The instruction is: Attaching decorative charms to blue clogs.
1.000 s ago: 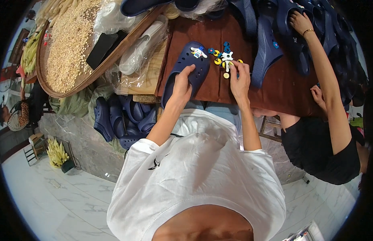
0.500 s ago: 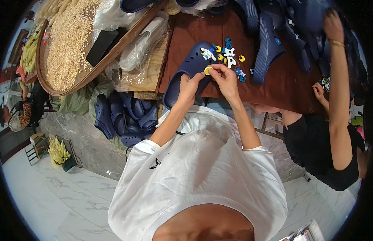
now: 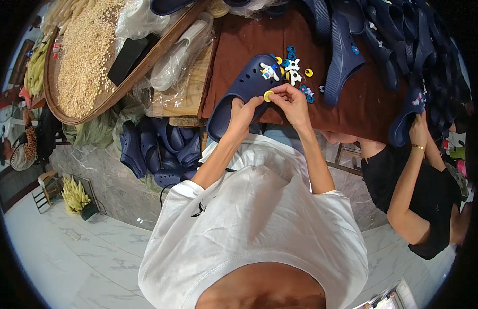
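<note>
The navy clog (image 3: 247, 86) is at the near edge of the bench (image 3: 249, 33), its toe pointing away from the person over the brown cloth; whether it rests there or is held just above cannot be told. A white character charm (image 3: 270, 71) with blue and yellow parts sits on its toe among the round holes. The left hand (image 3: 240, 117) grips the clog by its side, thumb on top, fingers clamped round it. The right hand (image 3: 292, 104) pinches a yellow disc (image 3: 268, 96) between thumb and fingers, just beside the left thumb and over the clog's side.

Beyond the right hand lie loose charms (image 3: 294, 71) in white, blue and yellow. Further right a navy shoe (image 3: 342, 62) leans near a heap of clogs (image 3: 398, 31), and a co-worker's hand (image 3: 418, 133) holds another charmed clog (image 3: 405, 121). To the left are a plastic-wrapped pale shoe (image 3: 179, 56) and a tray (image 3: 141, 76) of pale kernels (image 3: 87, 56), with a black slab (image 3: 128, 61) at its side. More clogs (image 3: 156, 149) are piled below. The person's white shirt (image 3: 259, 206) bears a small dark mark (image 3: 199, 209); a faint pale one shows on the co-worker's black clothing (image 3: 429, 195).
</note>
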`<state>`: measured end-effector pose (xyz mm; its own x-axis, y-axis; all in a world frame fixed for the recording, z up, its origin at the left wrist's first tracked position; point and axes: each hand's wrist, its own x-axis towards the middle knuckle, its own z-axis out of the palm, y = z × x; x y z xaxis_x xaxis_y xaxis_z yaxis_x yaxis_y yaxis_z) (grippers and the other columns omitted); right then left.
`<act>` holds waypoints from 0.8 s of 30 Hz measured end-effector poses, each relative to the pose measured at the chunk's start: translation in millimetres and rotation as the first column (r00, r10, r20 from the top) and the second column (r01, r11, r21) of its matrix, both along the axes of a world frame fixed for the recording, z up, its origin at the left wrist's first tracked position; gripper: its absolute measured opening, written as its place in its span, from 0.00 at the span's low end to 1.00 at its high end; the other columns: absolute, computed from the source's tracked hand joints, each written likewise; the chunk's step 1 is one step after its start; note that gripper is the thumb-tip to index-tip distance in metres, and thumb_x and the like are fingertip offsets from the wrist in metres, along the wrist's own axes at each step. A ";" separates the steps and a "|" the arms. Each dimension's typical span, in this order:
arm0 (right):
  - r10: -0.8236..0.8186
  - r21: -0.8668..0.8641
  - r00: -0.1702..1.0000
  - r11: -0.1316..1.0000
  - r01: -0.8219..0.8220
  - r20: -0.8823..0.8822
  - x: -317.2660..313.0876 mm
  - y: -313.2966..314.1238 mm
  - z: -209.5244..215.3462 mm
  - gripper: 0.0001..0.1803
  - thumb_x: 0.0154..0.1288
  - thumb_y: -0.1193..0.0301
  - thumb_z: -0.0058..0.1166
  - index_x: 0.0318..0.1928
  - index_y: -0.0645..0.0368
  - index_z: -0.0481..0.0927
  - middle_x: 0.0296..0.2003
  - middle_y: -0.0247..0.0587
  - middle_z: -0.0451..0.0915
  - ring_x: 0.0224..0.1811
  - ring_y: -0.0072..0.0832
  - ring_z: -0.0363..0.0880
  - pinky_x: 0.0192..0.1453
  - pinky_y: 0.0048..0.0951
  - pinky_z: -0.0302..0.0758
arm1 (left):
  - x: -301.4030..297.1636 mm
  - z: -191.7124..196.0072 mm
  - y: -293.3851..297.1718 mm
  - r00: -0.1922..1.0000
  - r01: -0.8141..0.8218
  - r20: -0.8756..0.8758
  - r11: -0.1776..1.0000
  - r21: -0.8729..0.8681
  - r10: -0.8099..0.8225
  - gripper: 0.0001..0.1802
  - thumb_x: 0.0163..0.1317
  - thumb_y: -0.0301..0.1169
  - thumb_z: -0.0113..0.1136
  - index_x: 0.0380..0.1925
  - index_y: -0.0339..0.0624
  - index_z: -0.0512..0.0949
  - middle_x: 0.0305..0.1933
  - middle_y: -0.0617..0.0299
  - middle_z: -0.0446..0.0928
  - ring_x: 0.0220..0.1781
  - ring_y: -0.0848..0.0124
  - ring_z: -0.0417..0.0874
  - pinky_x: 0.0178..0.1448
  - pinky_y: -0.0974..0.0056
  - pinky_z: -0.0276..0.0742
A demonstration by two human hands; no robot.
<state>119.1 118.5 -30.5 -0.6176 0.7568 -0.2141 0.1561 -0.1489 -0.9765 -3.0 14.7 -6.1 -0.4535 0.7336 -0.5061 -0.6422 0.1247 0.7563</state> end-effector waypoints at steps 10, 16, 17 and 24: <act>-0.007 0.021 0.995 1.000 0.005 0.103 -2.6 -6.9 -0.7 0.12 0.54 0.71 0.68 0.33 0.62 0.78 0.25 0.28 0.76 0.27 0.15 0.74 0.31 0.18 0.73 | 1.6 4.2 -12.1 1.000 -0.013 0.007 0.995 -0.099 0.014 0.17 0.55 0.25 0.60 0.44 0.29 0.74 0.44 0.58 0.78 0.42 0.71 0.79 0.48 0.69 0.75; -0.045 0.061 0.996 0.997 0.041 0.071 -9.3 -17.7 -4.8 0.10 0.57 0.72 0.66 0.35 0.62 0.78 0.28 0.31 0.78 0.30 0.15 0.74 0.32 0.18 0.73 | -0.7 -3.3 -14.0 0.992 -0.058 0.109 0.993 -0.105 0.069 0.15 0.55 0.23 0.60 0.43 0.31 0.74 0.42 0.60 0.78 0.41 0.73 0.80 0.47 0.69 0.76; -0.080 0.082 0.996 0.994 0.076 0.051 -8.7 -21.3 -4.3 0.10 0.58 0.72 0.65 0.35 0.62 0.78 0.30 0.32 0.79 0.31 0.15 0.75 0.33 0.19 0.74 | -1.4 -2.1 -13.3 0.990 -0.035 0.135 0.997 -0.075 0.045 0.16 0.55 0.23 0.60 0.45 0.31 0.74 0.43 0.60 0.78 0.41 0.73 0.80 0.47 0.69 0.76; -0.133 0.242 0.979 0.966 0.093 0.152 8.7 -23.5 11.5 0.07 0.63 0.73 0.58 0.40 0.62 0.77 0.34 0.37 0.77 0.31 0.21 0.77 0.34 0.23 0.76 | -3.9 6.5 -10.6 0.989 -0.034 0.142 0.997 -0.069 0.044 0.22 0.55 0.22 0.59 0.52 0.29 0.70 0.49 0.57 0.77 0.48 0.69 0.79 0.52 0.68 0.76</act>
